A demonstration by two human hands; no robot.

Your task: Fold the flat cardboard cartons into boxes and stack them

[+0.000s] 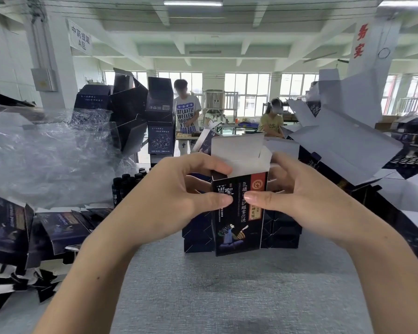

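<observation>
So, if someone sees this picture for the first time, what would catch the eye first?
First the dark printed carton at the centre, held upright by the left hand and the right hand, its white top flap open. Then the leaning piles of folded boxes at the right, and the crumpled clear plastic at the left.

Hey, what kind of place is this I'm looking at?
Most likely a factory packing floor: a half-folded printed carton up front, stacks of matching folded boxes around it, and other workers further back.
</observation>
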